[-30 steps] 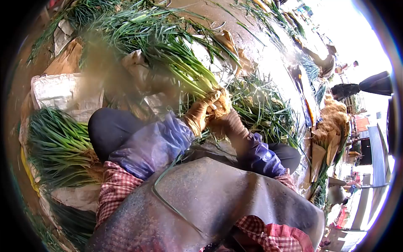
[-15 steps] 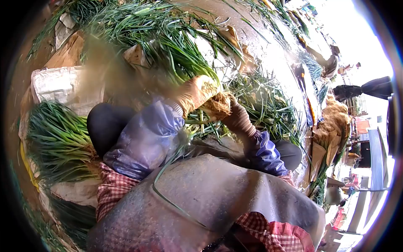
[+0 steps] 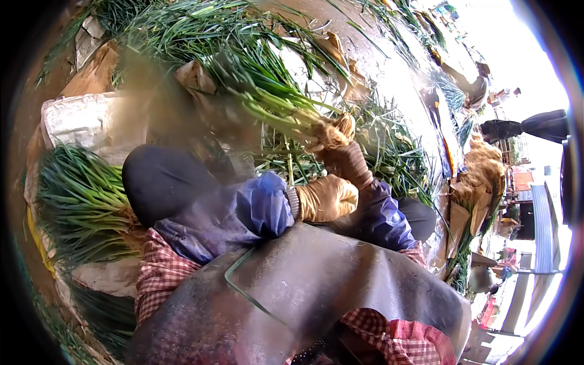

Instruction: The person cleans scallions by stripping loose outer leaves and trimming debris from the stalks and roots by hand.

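Observation:
My right hand (image 3: pixel 345 163), in a brown glove, is closed round the root end of a bunch of green onions (image 3: pixel 277 109). The pale tangled roots stick out above its fingers, and the leaves stretch up and to the left. Just below it, over the top of the apron (image 3: pixel 304 274), my left hand (image 3: pixel 328 198) in a tan glove is curled into a fist, apart from the bunch. Whatever is inside that fist, if anything, is hidden. One loose green leaf (image 3: pixel 243 289) lies across the apron.
Loose leaves (image 3: pixel 392 146) are heaped beyond my right hand. A tied-looking pile of green onions (image 3: pixel 82 204) lies at the left beside a white sack (image 3: pixel 79 118). More green onions (image 3: pixel 182 33) spread over the ground ahead. Root-ended bundles (image 3: pixel 480 173) stand at the right.
My left hand has let go of the green onions and moved down toward the apron, closing into a fist. My right hand still holds the bunch, its roots now more exposed.

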The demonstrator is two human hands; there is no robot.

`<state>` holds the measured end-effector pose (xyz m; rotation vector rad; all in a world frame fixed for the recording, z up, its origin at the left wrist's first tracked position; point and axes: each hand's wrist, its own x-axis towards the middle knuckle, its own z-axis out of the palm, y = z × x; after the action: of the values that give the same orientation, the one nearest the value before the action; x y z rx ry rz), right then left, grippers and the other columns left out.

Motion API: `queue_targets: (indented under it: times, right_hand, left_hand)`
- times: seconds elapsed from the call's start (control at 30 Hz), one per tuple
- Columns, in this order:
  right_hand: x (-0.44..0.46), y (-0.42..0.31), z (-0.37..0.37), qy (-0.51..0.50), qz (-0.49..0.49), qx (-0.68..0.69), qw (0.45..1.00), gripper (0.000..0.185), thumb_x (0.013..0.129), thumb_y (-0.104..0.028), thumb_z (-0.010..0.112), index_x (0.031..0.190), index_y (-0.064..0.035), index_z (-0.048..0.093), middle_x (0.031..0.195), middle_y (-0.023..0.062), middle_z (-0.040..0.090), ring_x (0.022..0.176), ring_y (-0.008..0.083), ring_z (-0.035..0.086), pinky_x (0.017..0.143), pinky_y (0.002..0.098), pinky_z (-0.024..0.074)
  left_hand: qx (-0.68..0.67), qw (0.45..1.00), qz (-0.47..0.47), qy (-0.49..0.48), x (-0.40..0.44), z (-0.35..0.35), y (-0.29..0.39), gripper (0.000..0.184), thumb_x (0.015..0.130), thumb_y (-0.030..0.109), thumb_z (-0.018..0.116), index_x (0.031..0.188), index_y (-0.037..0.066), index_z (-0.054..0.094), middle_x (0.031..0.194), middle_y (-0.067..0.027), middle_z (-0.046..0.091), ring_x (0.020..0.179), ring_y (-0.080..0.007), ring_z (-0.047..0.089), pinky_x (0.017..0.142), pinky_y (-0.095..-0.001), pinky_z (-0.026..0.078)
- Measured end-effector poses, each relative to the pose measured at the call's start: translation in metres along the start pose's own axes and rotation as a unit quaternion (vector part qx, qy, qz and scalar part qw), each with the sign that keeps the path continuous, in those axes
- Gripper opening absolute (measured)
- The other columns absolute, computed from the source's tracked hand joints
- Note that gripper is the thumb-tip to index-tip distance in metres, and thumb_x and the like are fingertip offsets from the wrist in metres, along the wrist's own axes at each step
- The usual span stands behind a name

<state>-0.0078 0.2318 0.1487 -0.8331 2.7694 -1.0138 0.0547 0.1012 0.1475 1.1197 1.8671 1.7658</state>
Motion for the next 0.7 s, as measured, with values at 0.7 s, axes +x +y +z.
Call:
queue_targets:
  times: [0.7]
  right_hand:
    - [-0.01, 0.006, -0.002, -0.005, 0.015, 0.073, 0.997, 0.043, 0.07, -0.002, 0.067, 0.112, -0.0017, 0.057, 0.111, 0.0087, 0.06, 0.105, 0.0202, 0.054, 0.092, 0.0307, 0.0409]
  left_hand:
    - [0.353, 0.87, 0.049, 0.34, 0.003, -0.058, -0.039, 0.04, 0.073, 0.013, 0.067, 0.109, 0.004, 0.051, 0.092, -0.0175, 0.061, 0.085, -0.0337, 0.059, 0.077, -0.0392, 0.048]
